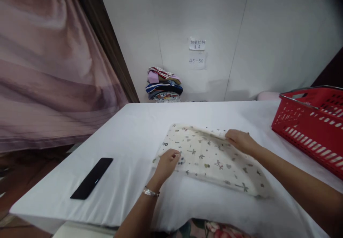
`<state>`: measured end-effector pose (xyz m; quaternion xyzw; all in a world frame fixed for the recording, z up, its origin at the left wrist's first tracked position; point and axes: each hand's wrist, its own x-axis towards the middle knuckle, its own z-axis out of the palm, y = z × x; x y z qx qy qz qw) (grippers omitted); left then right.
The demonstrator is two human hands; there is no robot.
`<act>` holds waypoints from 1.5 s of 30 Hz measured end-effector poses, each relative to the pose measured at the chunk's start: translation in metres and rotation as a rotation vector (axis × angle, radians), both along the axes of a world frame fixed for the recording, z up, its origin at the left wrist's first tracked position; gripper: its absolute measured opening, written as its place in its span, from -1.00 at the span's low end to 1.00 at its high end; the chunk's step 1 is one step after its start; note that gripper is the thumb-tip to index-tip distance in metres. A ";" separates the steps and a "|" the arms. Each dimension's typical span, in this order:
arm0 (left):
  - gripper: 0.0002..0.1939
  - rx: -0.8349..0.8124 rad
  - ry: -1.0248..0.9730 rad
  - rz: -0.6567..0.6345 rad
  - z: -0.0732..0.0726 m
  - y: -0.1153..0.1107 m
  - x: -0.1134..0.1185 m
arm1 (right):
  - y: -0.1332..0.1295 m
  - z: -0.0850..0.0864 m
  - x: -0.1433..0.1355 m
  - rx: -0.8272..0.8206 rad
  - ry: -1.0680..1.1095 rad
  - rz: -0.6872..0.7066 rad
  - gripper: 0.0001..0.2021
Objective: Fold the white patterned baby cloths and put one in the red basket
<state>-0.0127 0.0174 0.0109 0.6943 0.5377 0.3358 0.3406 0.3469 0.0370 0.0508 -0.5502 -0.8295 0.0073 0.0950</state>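
A cream cloth printed with small palm trees and other figures lies folded on the white-covered table. My right hand pinches the cloth's far edge at its right part and holds it slightly raised, so a ridge runs leftward from the fingers. Over the cloth's left part is my left hand, its fingers closed together in a pinch close to the surface. Whether cloth is caught between those left fingertips is too small to tell. A silver bracelet circles my left wrist.
A black flat object rests at the table's left. At the right edge stands a red plastic basket. Folded fabrics are stacked beyond the far edge, against a wall with paper notes. A pink curtain hangs left.
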 end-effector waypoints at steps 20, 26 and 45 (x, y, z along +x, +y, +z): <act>-0.81 0.122 -0.072 0.052 -0.006 -0.071 0.022 | -0.149 -0.028 -0.079 -0.468 0.397 0.243 -0.78; -0.71 0.382 0.178 -0.521 0.014 -0.085 0.075 | -0.146 -0.004 -0.081 -0.188 0.342 0.294 -0.77; -0.78 -0.025 -0.196 -0.330 0.002 -0.074 0.107 | -0.204 -0.061 -0.002 -0.131 0.884 -0.649 -0.72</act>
